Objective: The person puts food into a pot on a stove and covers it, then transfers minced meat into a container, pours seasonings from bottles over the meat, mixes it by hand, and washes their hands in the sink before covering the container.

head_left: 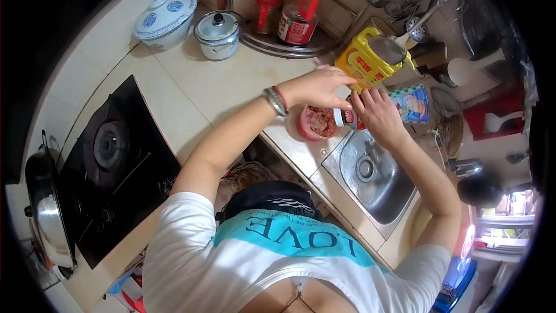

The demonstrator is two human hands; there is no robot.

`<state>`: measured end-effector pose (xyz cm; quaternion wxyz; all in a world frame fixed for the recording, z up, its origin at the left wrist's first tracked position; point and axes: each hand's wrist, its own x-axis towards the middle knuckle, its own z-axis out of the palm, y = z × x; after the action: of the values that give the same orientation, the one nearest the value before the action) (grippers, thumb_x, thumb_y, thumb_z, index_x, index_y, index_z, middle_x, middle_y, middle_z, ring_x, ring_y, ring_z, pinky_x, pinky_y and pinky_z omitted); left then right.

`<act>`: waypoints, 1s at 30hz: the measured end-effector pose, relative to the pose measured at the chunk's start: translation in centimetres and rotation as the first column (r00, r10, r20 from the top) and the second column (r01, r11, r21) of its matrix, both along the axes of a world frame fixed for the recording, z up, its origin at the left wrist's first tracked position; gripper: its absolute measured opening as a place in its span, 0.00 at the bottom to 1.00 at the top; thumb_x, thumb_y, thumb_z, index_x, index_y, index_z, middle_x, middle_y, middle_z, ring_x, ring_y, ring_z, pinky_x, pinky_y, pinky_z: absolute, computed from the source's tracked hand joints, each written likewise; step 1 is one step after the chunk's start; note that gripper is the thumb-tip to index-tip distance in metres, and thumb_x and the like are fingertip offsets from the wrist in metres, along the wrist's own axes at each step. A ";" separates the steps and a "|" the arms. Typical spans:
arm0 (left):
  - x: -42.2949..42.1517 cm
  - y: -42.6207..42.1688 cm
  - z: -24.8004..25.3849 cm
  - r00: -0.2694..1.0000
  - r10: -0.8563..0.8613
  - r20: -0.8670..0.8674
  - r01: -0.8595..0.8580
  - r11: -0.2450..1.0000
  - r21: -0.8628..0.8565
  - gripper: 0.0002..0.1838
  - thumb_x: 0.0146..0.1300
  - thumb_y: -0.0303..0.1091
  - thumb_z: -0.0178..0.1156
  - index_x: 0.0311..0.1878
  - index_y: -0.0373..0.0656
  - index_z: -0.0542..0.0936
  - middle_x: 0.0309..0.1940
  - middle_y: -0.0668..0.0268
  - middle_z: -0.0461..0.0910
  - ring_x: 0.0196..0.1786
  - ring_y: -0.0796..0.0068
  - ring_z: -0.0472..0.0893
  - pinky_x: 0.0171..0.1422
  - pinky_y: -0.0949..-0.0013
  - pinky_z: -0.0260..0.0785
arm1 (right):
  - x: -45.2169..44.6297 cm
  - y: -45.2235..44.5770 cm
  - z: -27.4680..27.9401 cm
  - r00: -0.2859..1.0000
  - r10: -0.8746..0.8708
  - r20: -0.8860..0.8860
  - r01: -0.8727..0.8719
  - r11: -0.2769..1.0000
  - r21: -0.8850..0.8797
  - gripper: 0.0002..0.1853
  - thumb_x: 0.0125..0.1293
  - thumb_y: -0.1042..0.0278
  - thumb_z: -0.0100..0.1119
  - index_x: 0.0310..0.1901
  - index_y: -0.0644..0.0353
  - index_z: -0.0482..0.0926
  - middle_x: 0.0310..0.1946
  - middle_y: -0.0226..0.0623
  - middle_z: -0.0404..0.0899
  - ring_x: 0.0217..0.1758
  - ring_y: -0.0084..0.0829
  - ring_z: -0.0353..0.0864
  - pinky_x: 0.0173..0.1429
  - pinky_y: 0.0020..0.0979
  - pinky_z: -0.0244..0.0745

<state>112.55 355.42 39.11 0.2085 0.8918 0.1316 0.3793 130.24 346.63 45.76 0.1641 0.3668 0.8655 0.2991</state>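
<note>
A small jar (349, 119) with a white end and a red label lies tilted over the right rim of a pink bowl (317, 123) of minced meat. My right hand (379, 117) is closed round the jar's body. My left hand (322, 87) reaches over the bowl, thumb and fingers apart, its fingertips close to the jar and a yellow oil jug (360, 64). No object shows in the left hand. Behind my right hand a blue patterned canister (412, 104) stands at the wall.
The metal sink (366, 167) lies right of the bowl. A black gas stove (119, 162) fills the left. Lidded pots (218, 36), a tureen (166, 20) and a sauce bottle (298, 23) stand along the back. Utensils hang at the upper right.
</note>
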 end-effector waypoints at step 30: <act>2.1 2.8 0.3 0.957 -0.211 0.197 0.289 0.701 -0.651 0.32 0.50 0.31 0.65 0.57 0.36 0.61 0.49 0.62 0.72 0.51 0.76 0.72 0.58 0.70 0.63 | -0.3 2.1 -3.5 -0.421 -0.645 -0.638 -0.374 0.764 -0.525 0.26 0.57 0.65 0.61 0.53 0.67 0.64 0.45 0.39 0.73 0.48 0.27 0.72 0.53 0.29 0.67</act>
<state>114.60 358.26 39.38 0.5731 0.7433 0.1260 0.3211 129.89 348.69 42.27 -0.4864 0.4922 0.5539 -0.4629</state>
